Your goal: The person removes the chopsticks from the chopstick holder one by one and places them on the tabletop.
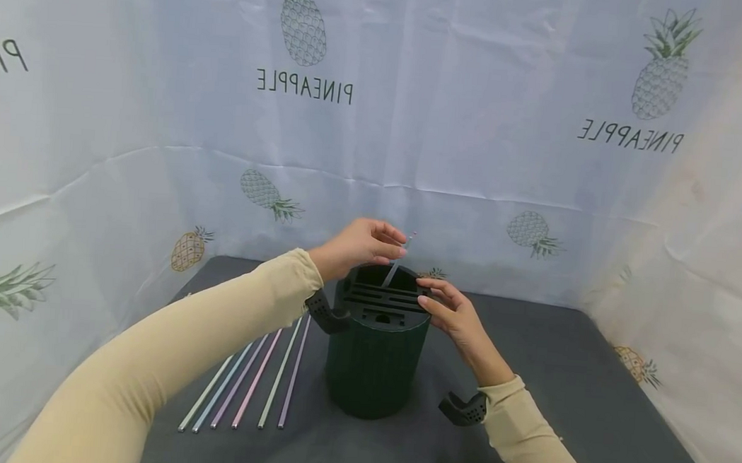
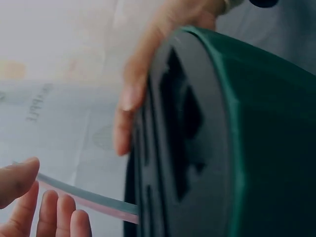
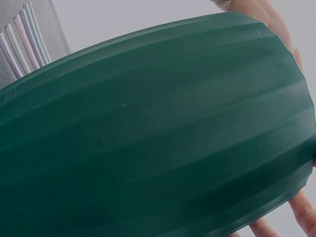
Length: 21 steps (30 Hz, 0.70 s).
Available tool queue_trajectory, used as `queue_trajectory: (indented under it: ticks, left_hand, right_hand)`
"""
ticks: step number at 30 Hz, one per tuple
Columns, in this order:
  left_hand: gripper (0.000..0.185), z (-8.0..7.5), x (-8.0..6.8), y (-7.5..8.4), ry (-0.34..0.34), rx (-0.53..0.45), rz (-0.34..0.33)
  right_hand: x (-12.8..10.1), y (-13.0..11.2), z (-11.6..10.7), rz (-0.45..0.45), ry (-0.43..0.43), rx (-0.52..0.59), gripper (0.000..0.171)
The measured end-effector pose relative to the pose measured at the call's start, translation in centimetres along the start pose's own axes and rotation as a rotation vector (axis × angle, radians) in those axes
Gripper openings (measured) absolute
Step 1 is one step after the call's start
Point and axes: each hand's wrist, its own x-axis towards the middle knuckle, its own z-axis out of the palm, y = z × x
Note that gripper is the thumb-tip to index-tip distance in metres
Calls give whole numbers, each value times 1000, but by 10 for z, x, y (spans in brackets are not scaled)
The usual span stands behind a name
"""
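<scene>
On the dark counter [image 1: 566, 385], a ribbed dark green holder [image 1: 376, 363] stands upright with a slotted top. Over its far rim, the left hand [image 1: 360, 243] pinches a pale straw [image 1: 400, 260] near its upper end, fingers curled round it; the straw leans at a tilt with its lower end already inside one of the back slots. Seen from the left wrist, the straw [image 2: 94, 199] enters the dark top just beyond the fingertips [image 2: 59, 217]. The right hand [image 1: 455, 314] rests against the holder's right upper edge, fingers fairly straight and touching the rim, steadying it rather than closing round it. To the left of the holder, 6 more straws [image 1: 247, 380] lie side by side on the counter, well apart from both hands.

As a judgement, the tilt is the risk: pushed down at this angle, the straw could jam against the slot edge and bend or kink. Should the right hand's light touch slip, the tall holder could rock or tip toward the loose straws.
</scene>
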Motion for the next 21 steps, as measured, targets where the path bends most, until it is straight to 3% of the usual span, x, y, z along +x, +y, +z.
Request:
queue_trajectory:
  ticks: [15,21]
  left_hand:
    - [26,4,6,-17,-44,97,-98]
    - [26,5,8,-19,-53,105,-101]
  right_hand:
    - [2,0,2,-1,3,4,48]
    - [1,1,2,6,15,6,47]
